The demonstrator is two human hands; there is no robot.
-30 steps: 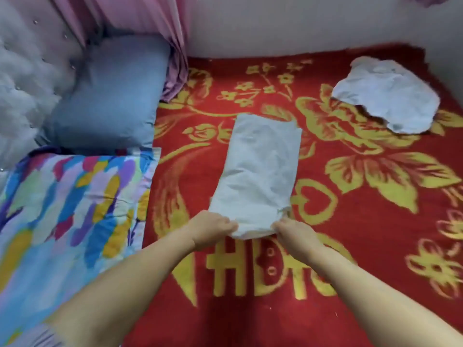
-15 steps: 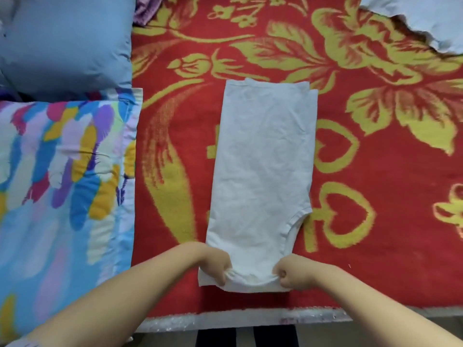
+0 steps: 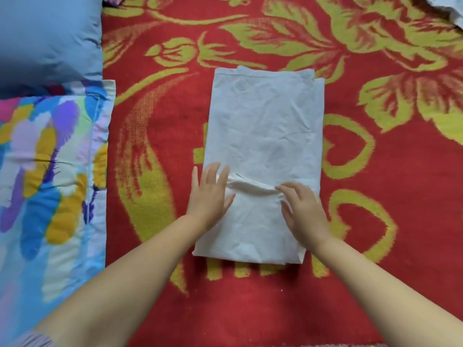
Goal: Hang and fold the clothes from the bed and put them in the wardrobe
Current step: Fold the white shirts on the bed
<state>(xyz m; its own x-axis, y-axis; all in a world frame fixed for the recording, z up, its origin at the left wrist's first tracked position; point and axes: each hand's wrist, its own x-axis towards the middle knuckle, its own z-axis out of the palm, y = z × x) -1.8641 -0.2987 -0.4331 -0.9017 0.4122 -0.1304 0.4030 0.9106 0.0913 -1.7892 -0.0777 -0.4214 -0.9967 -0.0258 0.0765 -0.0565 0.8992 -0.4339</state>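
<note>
A pale white garment (image 3: 263, 126) lies flat in the middle of the red and yellow flowered blanket (image 3: 375, 221), folded into a narrow strip. Its near end is turned over onto itself, and the turned edge forms a ridge between my hands. My left hand (image 3: 209, 194) rests on the garment's left side with fingers spread and straight. My right hand (image 3: 300, 209) lies flat on the right side, its fingertips touching the ridge. A corner of a second pale garment (image 3: 454, 8) shows at the top right.
A blue pillow (image 3: 47, 33) sits at the top left. Below it lies a multicoloured pillow or quilt (image 3: 50, 171) along the left edge. Bare blanket stretches to the right of the garment.
Both hands let go of the garment's near end after carrying it forward over the strip. They now lie flat on the fold. The view has moved closer.
</note>
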